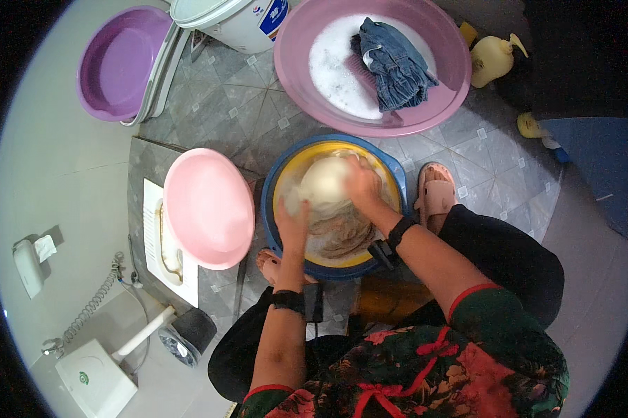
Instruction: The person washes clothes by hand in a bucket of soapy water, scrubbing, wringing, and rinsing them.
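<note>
Pale cream cloth (pixel 324 182), blurred, bunched beside brownish folds (pixel 338 233), inside yellow-lined blue basin (pixel 328 271).

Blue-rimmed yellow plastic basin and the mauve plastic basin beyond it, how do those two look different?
The blue-rimmed yellow basin is two-toned; the mauve basin is plain mauve.
The blue-rimmed yellow basin holds a pale, blurred, cloth-like bundle; the mauve basin holds white suds and a blue denim garment.
The left hand and right hand are in the blue-rimmed yellow basin; neither is in the mauve basin.
Both are round and open.
</note>
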Demonstrator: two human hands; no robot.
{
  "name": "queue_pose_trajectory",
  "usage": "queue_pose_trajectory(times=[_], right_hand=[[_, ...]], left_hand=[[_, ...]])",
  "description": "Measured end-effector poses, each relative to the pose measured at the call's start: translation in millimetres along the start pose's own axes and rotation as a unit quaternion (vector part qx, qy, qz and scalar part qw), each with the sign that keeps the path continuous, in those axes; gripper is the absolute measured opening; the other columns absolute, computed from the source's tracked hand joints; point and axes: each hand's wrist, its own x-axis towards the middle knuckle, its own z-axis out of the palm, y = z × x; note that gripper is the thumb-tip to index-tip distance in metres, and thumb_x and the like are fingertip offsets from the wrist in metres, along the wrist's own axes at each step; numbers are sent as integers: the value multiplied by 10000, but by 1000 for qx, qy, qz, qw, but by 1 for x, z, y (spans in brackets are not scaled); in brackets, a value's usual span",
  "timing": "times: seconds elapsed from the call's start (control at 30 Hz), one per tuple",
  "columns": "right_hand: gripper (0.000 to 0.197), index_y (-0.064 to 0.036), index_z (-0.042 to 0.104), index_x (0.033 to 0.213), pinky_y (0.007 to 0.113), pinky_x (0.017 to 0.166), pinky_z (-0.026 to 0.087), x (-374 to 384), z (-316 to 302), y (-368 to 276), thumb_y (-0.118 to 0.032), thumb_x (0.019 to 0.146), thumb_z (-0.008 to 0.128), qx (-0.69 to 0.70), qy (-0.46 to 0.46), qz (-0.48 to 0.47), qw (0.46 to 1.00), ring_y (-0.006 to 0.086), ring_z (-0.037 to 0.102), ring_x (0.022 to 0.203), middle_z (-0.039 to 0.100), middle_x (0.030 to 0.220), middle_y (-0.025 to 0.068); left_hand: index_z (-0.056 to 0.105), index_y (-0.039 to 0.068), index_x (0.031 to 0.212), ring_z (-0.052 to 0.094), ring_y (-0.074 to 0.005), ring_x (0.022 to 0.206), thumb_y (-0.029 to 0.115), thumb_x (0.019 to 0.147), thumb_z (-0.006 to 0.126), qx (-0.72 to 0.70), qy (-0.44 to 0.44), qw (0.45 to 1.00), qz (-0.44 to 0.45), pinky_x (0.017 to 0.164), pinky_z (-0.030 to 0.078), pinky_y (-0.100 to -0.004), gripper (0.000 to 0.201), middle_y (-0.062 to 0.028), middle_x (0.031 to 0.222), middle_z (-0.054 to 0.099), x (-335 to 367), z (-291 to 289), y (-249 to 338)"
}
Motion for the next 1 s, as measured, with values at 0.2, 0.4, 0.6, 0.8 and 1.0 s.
queue_pose_trajectory(times=[0.2,0.4,0.6,0.8,1.0], right_hand=[[366,-71,556,1106,483,757,466,-5,2,19,-127,752,629,-91,-105,-17,990,393,567,896,563,977,220],[308,-78,552,1100,470,785,464,-9,49,11,-148,801,583,-55,-163,-33,985,383,581,869,603,920,186],[307,-34,568,1119,454,911,426,-20,71,86,-182,857,507,-255,-258,-117,924,373,556,1027,574,1130,228],[310,-43,631,1085,406,897,458,37,25,28,-151,836,481,-170,-377,-16,910,321,599,1034,616,1130,187],[279,-45,618,995,467,789,477,36,-73,-126,-229,799,545,-259,-340,-200,882,372,615,902,653,924,198]], left_hand=[[225,129,1464,233,-457,1349,603,769,599,460,-158,865,126,1015,228,-657,921,-231,1519,79,8,62,24],[261,126,1456,320,-365,1339,585,803,542,466,-229,854,37,1051,259,-557,846,-174,1493,255,52,78,-48],[510,136,1303,463,-318,1227,429,801,631,469,-332,819,0,1036,335,-414,593,-128,1300,531,54,94,-18],[646,93,1095,544,-302,1078,301,845,601,137,-93,949,269,959,396,-386,329,-118,1176,597,79,50,-72],[498,41,1252,567,-337,1023,481,913,462,-242,-53,943,-221,869,442,-446,556,-178,1169,575,4,-4,-16]])
